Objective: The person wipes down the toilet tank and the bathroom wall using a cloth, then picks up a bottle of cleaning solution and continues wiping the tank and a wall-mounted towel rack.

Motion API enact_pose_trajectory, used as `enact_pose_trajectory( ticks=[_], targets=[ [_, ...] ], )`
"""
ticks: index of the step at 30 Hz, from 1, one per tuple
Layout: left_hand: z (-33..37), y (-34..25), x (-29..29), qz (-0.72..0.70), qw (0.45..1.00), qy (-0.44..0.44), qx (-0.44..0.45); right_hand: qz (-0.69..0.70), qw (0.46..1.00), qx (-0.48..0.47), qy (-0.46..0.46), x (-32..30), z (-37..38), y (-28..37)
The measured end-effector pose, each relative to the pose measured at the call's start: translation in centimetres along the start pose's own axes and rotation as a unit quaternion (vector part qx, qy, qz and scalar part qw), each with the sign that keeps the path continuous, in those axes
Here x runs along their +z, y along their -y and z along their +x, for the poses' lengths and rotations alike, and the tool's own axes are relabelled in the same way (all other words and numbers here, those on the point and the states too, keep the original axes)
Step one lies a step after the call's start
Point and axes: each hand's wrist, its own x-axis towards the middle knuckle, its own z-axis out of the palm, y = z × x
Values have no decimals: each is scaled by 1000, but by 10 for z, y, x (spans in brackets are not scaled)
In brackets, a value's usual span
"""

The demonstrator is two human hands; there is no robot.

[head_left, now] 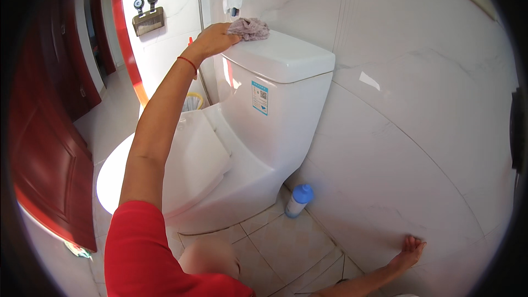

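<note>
With my left arm stretched far forward, my left hand (213, 38) grips a crumpled greyish-purple cloth (250, 28). The cloth rests on the far left part of the lid (291, 55) of a white toilet tank (297, 110). My right hand (411, 248) is low at the right, close to the tiled wall, its fingers curled in. Whether something small sits in those fingers I cannot make out. The toilet seat cover (190, 159) is down, partly hidden by my left forearm.
A blue-capped bottle (298, 201) stands on the floor between toilet and wall. A bin with a yellow rim (193, 102) and a long-handled tool (200, 8) are behind the toilet. A dark rack (148, 21) hangs on the wall. Red-brown doors (49, 159) line the left.
</note>
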Motion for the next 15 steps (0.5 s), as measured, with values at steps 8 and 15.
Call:
enact_pose_trajectory(
  ticks=[8,15],
  targets=[
    [-76,-175,47,104,929,-6,355,5,1000,-16,-22,6,0,-3],
    [-69,-153,46,21,936,-109,334,-10,1000,-13,-12,4,-2,1]
  ],
)
